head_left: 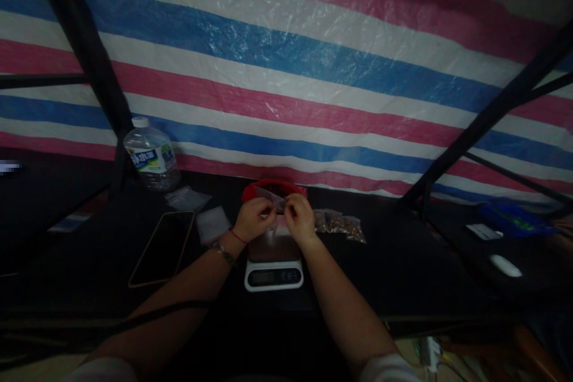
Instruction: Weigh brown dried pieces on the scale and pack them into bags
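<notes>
Both hands pinch one small clear plastic bag (271, 197) between thumbs and fingertips, the left hand (253, 219) taking its left end and the right hand (299, 220) its right. The bag is thin, glossy and crinkled, held above a kitchen scale (273, 265) near the middle of the dark desk (394, 268); what it holds is too dim to tell. The scale is white and rounded, with a shiny flat platform and a dark display facing the near edge. Behind the hands sits a red bowl (274, 188). Just to the right lie filled bags (340, 224) of small brownish pieces. Left of the scale lie empty bags (213, 224), a flat black phone (162, 248), and towards the far edge a water bottle (152, 157).
</notes>
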Action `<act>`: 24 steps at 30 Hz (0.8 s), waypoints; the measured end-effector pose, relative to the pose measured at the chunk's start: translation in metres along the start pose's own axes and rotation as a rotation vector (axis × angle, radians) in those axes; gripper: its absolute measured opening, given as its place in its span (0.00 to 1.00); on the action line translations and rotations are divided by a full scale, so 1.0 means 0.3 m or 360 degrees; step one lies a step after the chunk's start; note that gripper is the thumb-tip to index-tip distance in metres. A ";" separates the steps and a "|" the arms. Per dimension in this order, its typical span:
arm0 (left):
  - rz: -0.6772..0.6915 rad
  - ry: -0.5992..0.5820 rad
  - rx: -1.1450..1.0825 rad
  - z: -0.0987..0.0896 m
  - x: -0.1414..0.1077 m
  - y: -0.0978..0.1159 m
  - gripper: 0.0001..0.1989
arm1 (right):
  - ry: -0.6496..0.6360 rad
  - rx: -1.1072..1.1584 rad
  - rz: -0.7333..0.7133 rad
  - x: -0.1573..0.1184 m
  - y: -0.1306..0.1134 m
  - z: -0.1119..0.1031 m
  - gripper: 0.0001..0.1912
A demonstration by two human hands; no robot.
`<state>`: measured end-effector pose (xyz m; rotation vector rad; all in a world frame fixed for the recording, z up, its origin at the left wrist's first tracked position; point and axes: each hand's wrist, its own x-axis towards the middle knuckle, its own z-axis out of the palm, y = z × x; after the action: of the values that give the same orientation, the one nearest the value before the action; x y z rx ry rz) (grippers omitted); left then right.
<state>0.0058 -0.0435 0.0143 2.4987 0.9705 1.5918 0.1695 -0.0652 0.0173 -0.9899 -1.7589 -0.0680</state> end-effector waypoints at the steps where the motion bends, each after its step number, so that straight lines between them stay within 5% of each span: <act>1: 0.0007 -0.0004 0.0000 0.004 -0.002 0.001 0.08 | -0.0062 0.0001 -0.0055 -0.002 0.004 0.001 0.12; 12: 0.0128 -0.0076 -0.0002 0.009 -0.013 -0.016 0.07 | -0.0330 -0.0102 -0.0106 -0.015 0.029 0.034 0.19; 24: 0.0147 0.0006 -0.0020 -0.018 -0.006 -0.040 0.08 | -0.0122 -0.0151 -0.0012 -0.013 0.046 0.027 0.14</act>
<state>-0.0051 -0.0362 0.0115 2.5685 0.8542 1.6224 0.1727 -0.0545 0.0052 -1.0666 -1.8434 -0.1205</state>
